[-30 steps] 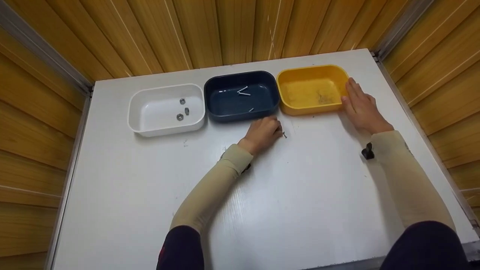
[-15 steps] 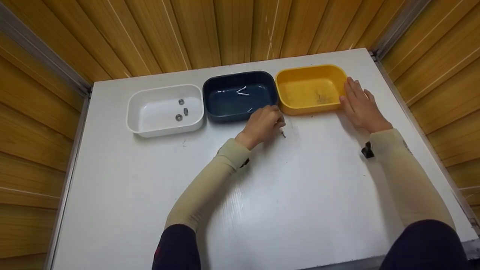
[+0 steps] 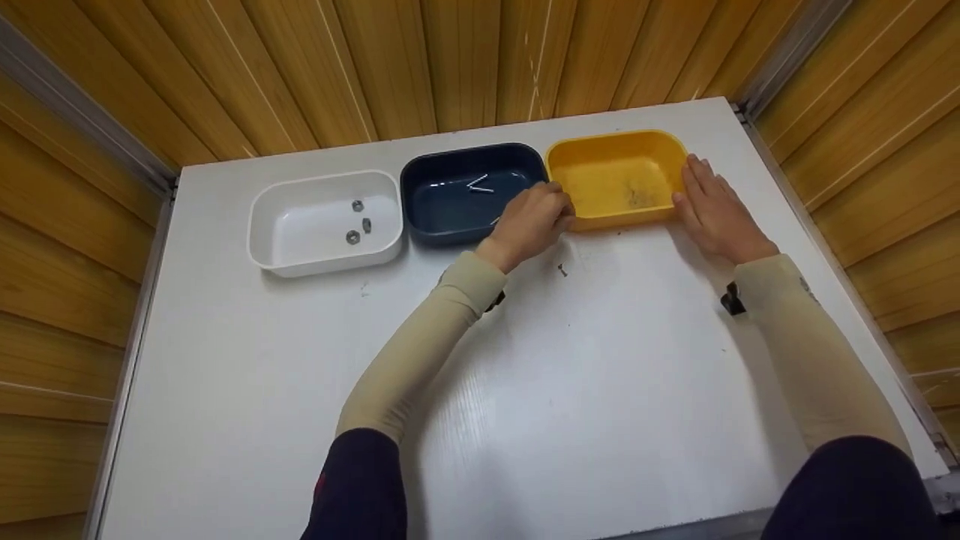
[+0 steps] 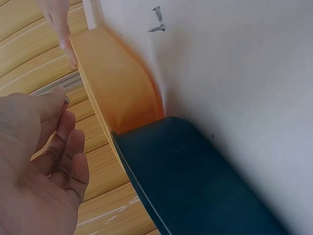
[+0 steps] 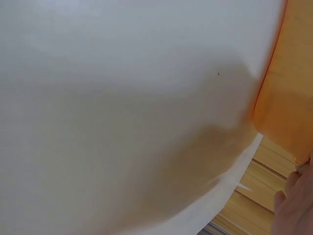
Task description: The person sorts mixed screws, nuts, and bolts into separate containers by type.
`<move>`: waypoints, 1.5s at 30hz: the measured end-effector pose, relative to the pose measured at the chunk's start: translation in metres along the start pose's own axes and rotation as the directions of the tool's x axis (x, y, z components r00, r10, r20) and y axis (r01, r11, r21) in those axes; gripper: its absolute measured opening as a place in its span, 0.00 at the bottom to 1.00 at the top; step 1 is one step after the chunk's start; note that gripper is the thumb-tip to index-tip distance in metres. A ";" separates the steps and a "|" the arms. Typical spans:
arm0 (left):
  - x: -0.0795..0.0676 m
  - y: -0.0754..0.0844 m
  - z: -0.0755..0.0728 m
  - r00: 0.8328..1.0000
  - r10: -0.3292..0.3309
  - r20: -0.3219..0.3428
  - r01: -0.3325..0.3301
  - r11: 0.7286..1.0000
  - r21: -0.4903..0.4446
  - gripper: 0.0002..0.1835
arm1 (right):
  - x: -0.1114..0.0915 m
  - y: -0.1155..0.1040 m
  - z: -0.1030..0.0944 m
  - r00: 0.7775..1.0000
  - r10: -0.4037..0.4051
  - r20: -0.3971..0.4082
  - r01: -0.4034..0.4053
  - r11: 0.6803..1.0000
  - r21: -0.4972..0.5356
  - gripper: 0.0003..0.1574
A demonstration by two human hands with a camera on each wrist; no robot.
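Observation:
My left hand [image 3: 531, 221] is raised over the corner where the dark blue bin [image 3: 442, 235] meets the yellow bin [image 3: 622, 220]. In the left wrist view its thumb and forefinger pinch a small screw [image 4: 67, 100], mostly hidden by the fingertips. My right hand [image 3: 718, 214] rests with straight fingers against the right end of the yellow bin. Two short screws [image 4: 157, 28] lie on the white table [image 3: 600, 375] in front of the bins. Inside the blue bin are slim silver screws [image 3: 480, 187], partly covered by the left hand in the head view.
A white bin [image 3: 322, 262] stands left of the blue one, with three nuts [image 3: 353, 237] in it. All the bins sit in a row toward the table's back edge. Wood-look panels [image 3: 420, 67] enclose the back and sides.
My left hand has risen from the table beside the loose screws and moved up over the bin rims. The right hand stays against the yellow bin.

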State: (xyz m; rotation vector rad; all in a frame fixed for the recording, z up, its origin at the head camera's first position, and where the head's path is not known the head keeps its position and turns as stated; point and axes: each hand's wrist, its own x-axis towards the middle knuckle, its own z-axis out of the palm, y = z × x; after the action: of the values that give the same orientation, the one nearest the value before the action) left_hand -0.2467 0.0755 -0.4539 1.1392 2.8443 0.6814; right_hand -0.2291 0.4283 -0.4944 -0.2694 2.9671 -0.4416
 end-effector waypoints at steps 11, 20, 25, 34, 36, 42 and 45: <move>0.028 -0.003 -0.003 0.998 -0.049 0.033 0.050 0.999 -0.008 0.13 | 0.003 0.002 0.002 1.000 -0.021 -0.018 0.021 1.000 0.000 0.50; 0.053 0.001 0.001 0.991 -0.118 0.067 0.121 0.992 -0.045 0.15 | 0.000 0.006 0.003 1.000 -0.016 -0.016 0.016 1.000 0.002 0.49; 0.069 0.004 0.003 0.977 -0.195 0.083 0.202 0.975 -0.094 0.14 | -0.001 0.006 0.002 1.000 0.000 -0.001 0.000 1.000 0.001 0.50; 0.083 0.008 -0.002 0.963 -0.255 0.085 0.263 0.960 -0.096 0.16 | -0.001 0.005 0.003 1.000 -0.003 0.008 0.003 1.000 0.003 0.49; 0.085 0.009 -0.005 0.965 -0.250 0.079 0.257 0.963 -0.085 0.16 | 0.000 0.004 0.003 1.000 -0.005 0.006 0.005 1.000 0.006 0.49; 0.089 0.012 -0.009 0.973 -0.226 0.056 0.229 0.972 -0.045 0.16 | 0.001 0.004 0.001 0.999 -0.034 -0.017 0.034 0.999 0.017 0.49; 0.091 0.013 -0.010 0.975 -0.217 0.054 0.218 0.976 -0.016 0.16 | 0.002 0.004 0.000 0.999 -0.047 -0.027 0.047 0.999 0.015 0.49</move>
State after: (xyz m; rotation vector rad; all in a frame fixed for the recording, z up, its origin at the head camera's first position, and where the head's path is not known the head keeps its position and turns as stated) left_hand -0.3062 0.1399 -0.4257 0.8125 2.8506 0.6571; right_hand -0.2313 0.4320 -0.4959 -0.3346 2.9873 -0.4770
